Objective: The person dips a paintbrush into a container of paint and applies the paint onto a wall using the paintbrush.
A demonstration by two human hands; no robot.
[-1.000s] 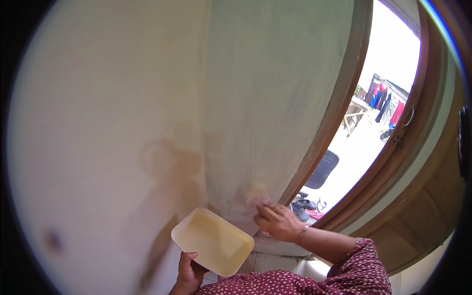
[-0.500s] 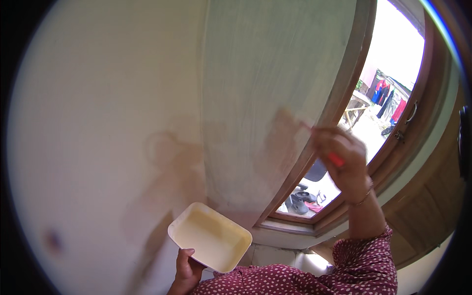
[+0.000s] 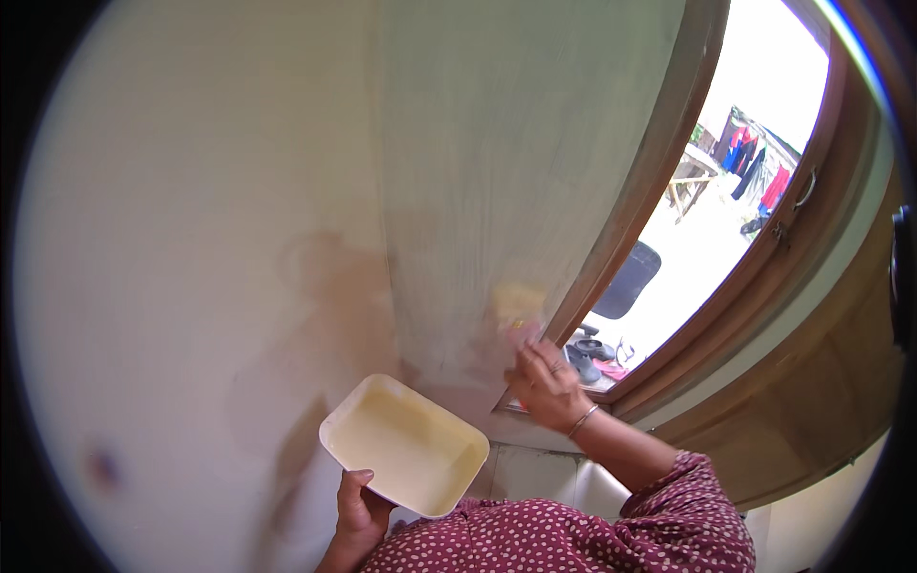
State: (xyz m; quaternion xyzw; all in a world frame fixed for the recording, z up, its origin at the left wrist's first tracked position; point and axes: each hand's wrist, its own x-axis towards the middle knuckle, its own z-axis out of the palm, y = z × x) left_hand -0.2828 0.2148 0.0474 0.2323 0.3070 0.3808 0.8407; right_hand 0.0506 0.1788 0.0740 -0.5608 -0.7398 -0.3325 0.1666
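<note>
The pale cream plastered wall (image 3: 191,191) fills most of the view, and it is taken here as the landmark. A second face of that wall, a greenish-cream reveal (image 3: 497,172) marked by fine vertical streaks, turns away at a corner toward the brown wooden window frame (image 3: 659,172); the streaks suggest a coat being worked on in long strokes. Beyond the frame, away from the wall, a bright yard with hanging clothes (image 3: 750,158) is seen.

Below the wall's corner, a shallow rectangular cream foam tray (image 3: 406,444) is held nearly level, its hollow coated with pale yellowish liquid; it is kept flat, presumably so that nothing runs out, and near the wall so that it lies within easy reach of the working hand. The left hand (image 3: 358,511) is closed on the tray's lower edge, the thumb laid over the rim and the fingers hidden beneath.

At the foot of the reveal, just beside the window frame, the right hand (image 3: 549,387) is pressed to the wall, its fingers (image 3: 535,358) gathered narrowly around a small, blurred reddish and yellowish applicator (image 3: 516,310). What kind of tool it is cannot be told. A thin metal bangle (image 3: 583,420) is worn on that wrist.
</note>
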